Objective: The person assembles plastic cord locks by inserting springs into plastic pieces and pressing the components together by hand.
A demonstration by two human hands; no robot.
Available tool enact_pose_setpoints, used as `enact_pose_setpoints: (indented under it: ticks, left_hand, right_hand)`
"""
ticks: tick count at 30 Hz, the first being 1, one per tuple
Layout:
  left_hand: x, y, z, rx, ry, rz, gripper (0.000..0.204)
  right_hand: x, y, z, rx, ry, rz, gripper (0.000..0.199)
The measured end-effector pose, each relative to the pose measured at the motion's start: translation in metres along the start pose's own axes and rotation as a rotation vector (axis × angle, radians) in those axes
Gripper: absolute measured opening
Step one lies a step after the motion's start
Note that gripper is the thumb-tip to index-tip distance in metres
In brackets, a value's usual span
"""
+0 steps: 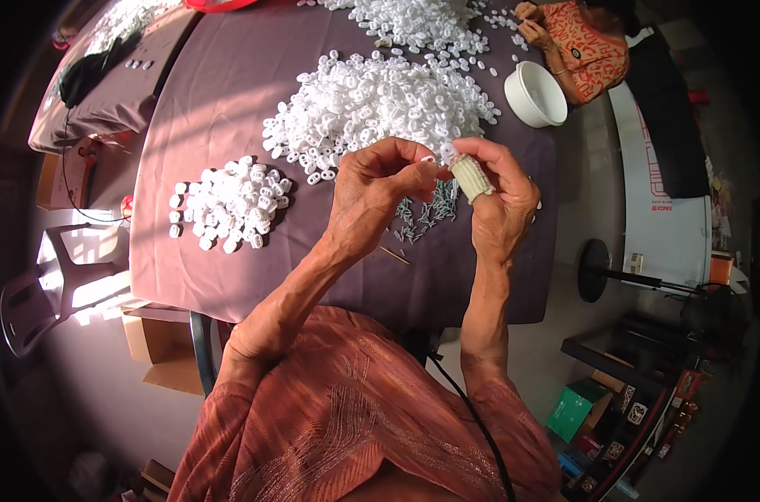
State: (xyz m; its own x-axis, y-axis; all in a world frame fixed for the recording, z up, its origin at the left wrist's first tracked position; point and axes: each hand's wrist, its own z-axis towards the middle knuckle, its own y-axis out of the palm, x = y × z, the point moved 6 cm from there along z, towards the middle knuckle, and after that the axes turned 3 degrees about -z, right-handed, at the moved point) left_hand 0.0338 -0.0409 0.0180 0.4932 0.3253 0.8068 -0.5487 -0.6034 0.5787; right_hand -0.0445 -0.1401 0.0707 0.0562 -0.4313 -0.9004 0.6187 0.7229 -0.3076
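Left hand and right hand both pinch closed on one small white clip; its long axis too small to tell. Screws lie on the bench beneath the grip.

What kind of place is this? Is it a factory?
Probably a home or small workshop doing piecework: a cloth-covered table bears piles of small white plastic parts, and both hands pinch one together.

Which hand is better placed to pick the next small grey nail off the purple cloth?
Probably the left hand: the right hand, thumb in a ribbed cream cot, pinches the small white plastic clip, while the pile of small grey nails lies just below both.
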Motion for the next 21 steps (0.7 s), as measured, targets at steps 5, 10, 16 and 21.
enact_pose_setpoints:
  ticks: [5, 10, 16, 21]
  left_hand:
    - [0.0002, 0.0024, -0.0005, 0.003, -0.027, -0.072, 0.010]
    - [-0.0037, 0.0001, 0.0003, -0.016, -0.043, -0.035, 0.011]
    - [-0.0028, -0.0002, -0.0004, -0.011, -0.020, -0.039, 0.011]
    - [-0.0018, 0.0007, -0.0014, -0.004, -0.016, -0.035, 0.011]
  right_hand:
    - [0.0007, 0.0007, -0.0015, 0.043, 0.004, 0.035, 0.025]
    - [0.0032, 0.0040, -0.0031, 0.039, -0.015, 0.097, 0.025]
    - [0.0032, 0.0044, -0.0034, 0.049, -0.018, 0.066, 0.026]
    - [0.0026, 0.0032, -0.0026, 0.052, -0.026, 0.063, 0.026]
